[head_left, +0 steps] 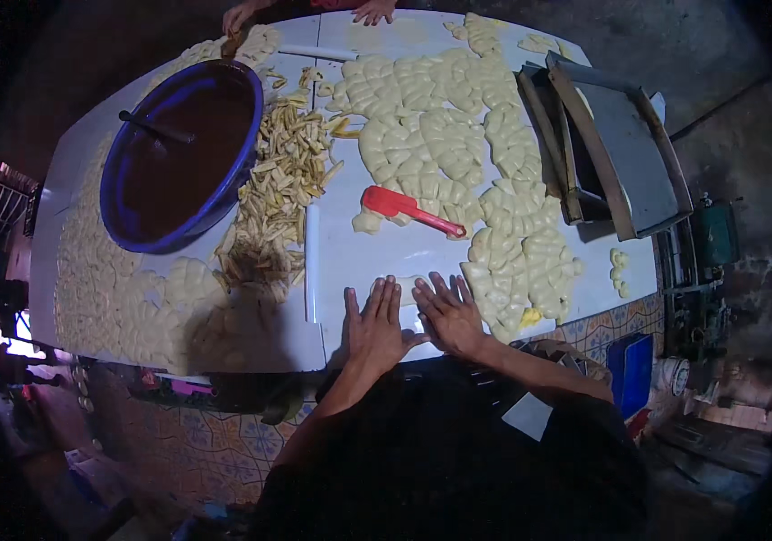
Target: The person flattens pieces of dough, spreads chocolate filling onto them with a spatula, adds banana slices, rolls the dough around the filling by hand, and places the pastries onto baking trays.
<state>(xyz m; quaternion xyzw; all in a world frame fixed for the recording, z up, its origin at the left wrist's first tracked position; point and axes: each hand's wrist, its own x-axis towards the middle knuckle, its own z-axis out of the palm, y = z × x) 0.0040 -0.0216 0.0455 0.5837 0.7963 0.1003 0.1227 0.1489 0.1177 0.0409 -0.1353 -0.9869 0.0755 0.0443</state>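
My left hand (375, 323) and my right hand (449, 316) lie side by side on the white table (350, 243) at its near edge. Their fingers point away from me, stretched out and spread, with the thumbs almost meeting. Flattened dough may be under the fingertips; I cannot tell. A red scraper (415, 212) with a broad head rests beyond them, against the dough. Soft cream-coloured dough pieces (521, 261) crowd together to the right and far side. To the left of my left hand lies a white rod (312, 261), beside a heap of sliced banana-like strips (278, 189).
A large blue basin (115, 221) of dark brown liquid with a ladle-like handle (156, 128) stands at left. More dough pieces (133, 302) surround it. Metal trays (625, 144) lean stacked at the right edge. Another person's hands (373, 12) are at the far edge, near another white rod (318, 52).
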